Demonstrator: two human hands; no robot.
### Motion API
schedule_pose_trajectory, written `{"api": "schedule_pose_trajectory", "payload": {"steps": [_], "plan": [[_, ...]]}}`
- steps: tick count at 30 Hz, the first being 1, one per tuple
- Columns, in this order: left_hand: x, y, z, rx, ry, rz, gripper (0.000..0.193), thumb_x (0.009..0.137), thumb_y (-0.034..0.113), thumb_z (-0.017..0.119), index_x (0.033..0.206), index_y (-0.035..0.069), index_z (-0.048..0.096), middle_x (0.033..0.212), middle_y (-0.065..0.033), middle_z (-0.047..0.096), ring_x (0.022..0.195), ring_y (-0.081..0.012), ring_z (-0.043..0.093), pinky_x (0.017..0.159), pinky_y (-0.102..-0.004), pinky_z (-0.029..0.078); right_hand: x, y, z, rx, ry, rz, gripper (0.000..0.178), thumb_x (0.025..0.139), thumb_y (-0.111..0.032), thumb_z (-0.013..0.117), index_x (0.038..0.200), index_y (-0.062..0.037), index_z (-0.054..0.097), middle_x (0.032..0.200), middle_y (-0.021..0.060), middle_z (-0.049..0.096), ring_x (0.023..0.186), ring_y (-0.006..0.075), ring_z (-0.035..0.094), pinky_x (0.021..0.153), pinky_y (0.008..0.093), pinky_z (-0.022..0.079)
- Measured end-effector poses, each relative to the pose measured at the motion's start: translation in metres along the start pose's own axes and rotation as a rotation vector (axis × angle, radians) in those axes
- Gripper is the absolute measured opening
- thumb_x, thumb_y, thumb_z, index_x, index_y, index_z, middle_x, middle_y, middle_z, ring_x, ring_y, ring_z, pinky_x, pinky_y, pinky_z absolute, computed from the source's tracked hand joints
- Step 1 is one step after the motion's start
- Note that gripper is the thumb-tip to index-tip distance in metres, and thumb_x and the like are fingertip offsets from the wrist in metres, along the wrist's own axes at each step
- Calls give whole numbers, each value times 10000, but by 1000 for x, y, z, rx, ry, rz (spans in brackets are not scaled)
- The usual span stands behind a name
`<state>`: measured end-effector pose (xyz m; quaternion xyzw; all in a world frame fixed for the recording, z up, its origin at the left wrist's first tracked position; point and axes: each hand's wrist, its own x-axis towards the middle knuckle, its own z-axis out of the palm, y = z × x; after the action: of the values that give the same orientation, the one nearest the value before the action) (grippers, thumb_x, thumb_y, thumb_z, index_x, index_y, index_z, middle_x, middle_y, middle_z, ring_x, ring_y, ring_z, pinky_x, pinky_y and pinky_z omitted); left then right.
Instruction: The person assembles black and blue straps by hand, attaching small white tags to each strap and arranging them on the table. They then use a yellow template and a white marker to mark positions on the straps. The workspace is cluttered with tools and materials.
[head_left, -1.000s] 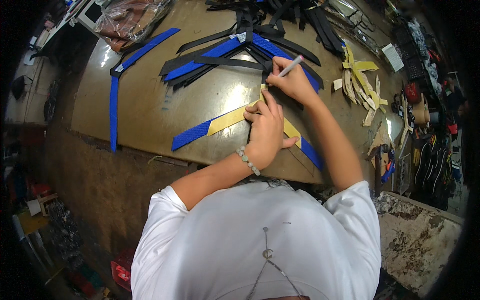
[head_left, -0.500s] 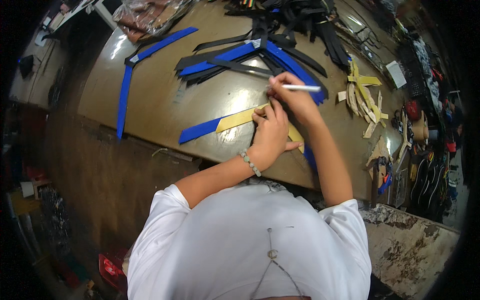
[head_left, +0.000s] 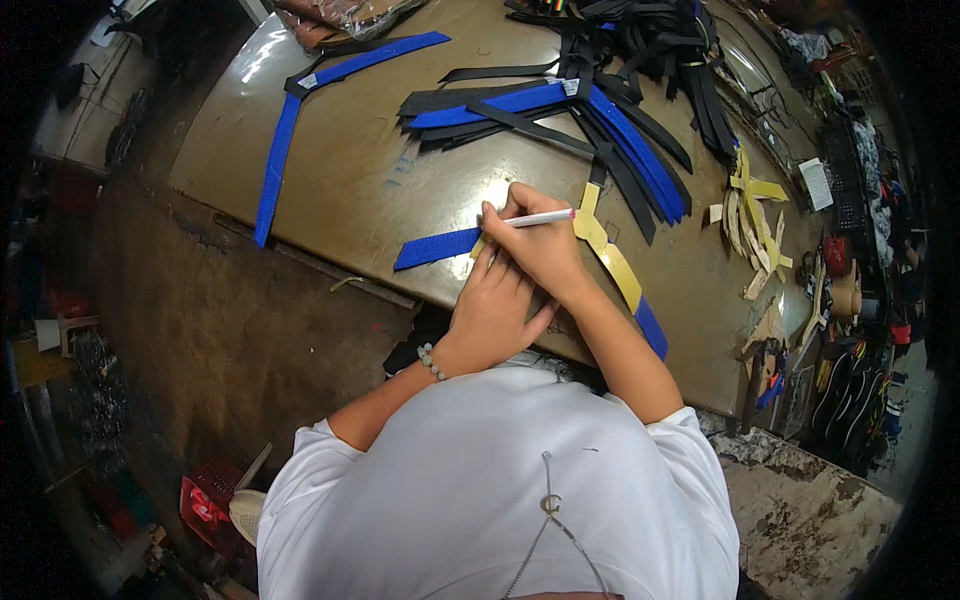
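A white pen (head_left: 537,218) with a pinkish end is pinched in my right hand (head_left: 548,255), over the upper edge of the work. My left hand (head_left: 492,312) lies flat with its fingers stretched out, pressing on a yellow Y-shaped template (head_left: 591,229). The template rests on a strap piece; one blue webbing end (head_left: 436,248) sticks out to the left, another blue end (head_left: 652,327) at the lower right, and a short black end points away from me. My hands hide the template's left arm, except for a small yellow tip, and the pen's point.
A stack of black and blue strap pieces (head_left: 485,108) lies beyond my hands. One blue V-shaped strap (head_left: 273,168) is at the table's left. Black straps (head_left: 650,45) heap up at the back; yellow templates (head_left: 745,215) lie at the right. The brown table's (head_left: 350,215) front edge runs close to me.
The view has shifted a little. My left hand has slid left along the template, uncovering its middle and right arm. My right hand has moved left with the pen.
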<state>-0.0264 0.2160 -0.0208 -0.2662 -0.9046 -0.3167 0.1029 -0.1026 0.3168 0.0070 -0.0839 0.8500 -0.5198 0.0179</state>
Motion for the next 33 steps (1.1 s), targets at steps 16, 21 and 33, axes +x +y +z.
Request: {"api": "schedule_pose_trajectory", "payload": {"steps": [16, 21, 33], "plan": [[5, -2, -11, 45, 28, 49, 522, 865, 261, 615, 1284, -24, 489, 1307, -223, 511, 1233, -393, 466, 1014, -489, 363, -22, 4, -60, -74, 222, -43, 244, 858, -210, 683, 958, 11, 661, 757, 128, 625, 686, 166, 595, 645, 285, 470], [39, -21, -15, 26, 96, -101, 419, 794, 223, 700, 1157, 48, 585, 1116, -117, 572, 1110, -295, 469, 960, -417, 345, -64, 35, -93, -515, 247, -247, 156, 851, -119, 630, 979, -31, 615, 915, 159, 648, 850, 327, 599, 774, 408, 476], [105, -78, -113, -253, 498, -36, 165, 859, 169, 690, 940, 26, 697, 871, -56, 694, 800, -132, 631, 731, -274, 488, -133, 77, -153, -205, 656, 219, 214, 870, -136, 654, 814, -23, 481, 660, 47, 509, 617, 104, 463, 573, 254, 408]]}}
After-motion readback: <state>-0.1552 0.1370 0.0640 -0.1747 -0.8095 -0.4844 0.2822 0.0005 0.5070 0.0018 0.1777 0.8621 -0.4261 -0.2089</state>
